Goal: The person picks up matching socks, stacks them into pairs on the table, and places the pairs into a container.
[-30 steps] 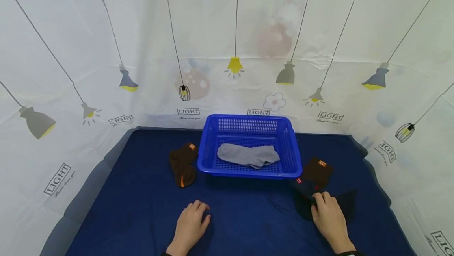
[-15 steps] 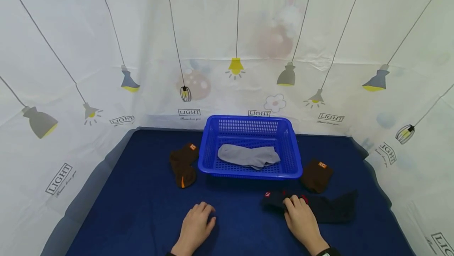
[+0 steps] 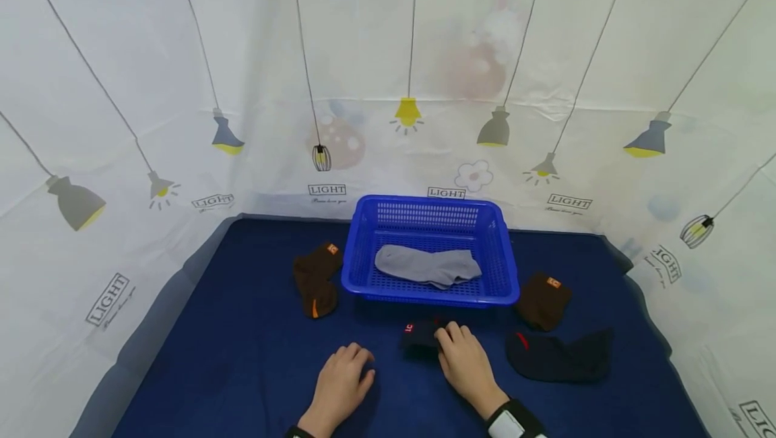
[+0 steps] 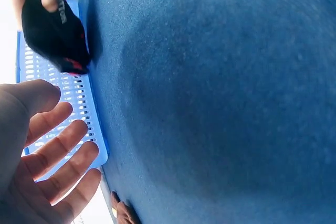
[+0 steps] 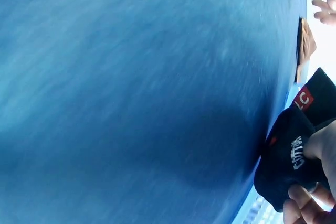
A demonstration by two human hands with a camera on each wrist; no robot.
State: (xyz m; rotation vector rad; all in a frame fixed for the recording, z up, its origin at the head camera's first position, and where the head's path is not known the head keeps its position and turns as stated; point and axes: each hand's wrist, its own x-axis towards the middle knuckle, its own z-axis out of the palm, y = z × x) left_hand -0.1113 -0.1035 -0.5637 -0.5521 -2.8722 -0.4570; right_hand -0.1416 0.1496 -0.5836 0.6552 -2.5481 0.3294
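- Nearest, the left hand [image 3: 341,379] is at the left of centre, low over the navy cloth [image 3: 230,364], its grip released: the fingers are relaxed and slightly bent, thumb apart from them.
- To its right, the right hand [image 3: 468,365] is grasping a black sock [image 3: 418,338], pinched between thumb and fingers; a dark band [image 3: 508,424] with a pale face circles the wrist.
- The held sock is in front of the basket's near side, to the far right of the left hand. It is soft, matte and close to black, bunched in the fingers. Its cuff points left and bears a red tab with pale "LC" letters; white lettering runs along the body, and small red accents show beside it. The right wrist view is blurred, so the sock seems folded over itself, but whether it touches the cloth I cannot tell.
- At the near right, a second black sock [image 3: 560,358] lies flat and bent at the heel, a red line near its toe.
- Just beyond, a brown sock [image 3: 543,303] with an orange tab lies beside the basket's near right corner.
- Another brown sock [image 3: 318,295], with an orange tab and stripe, lies left of the basket.
- At far centre stands the blue basket [image 3: 429,297], holding grey socks [image 3: 427,266].
- Farthest hangs a white backdrop [image 3: 364,34] printed with lamps.
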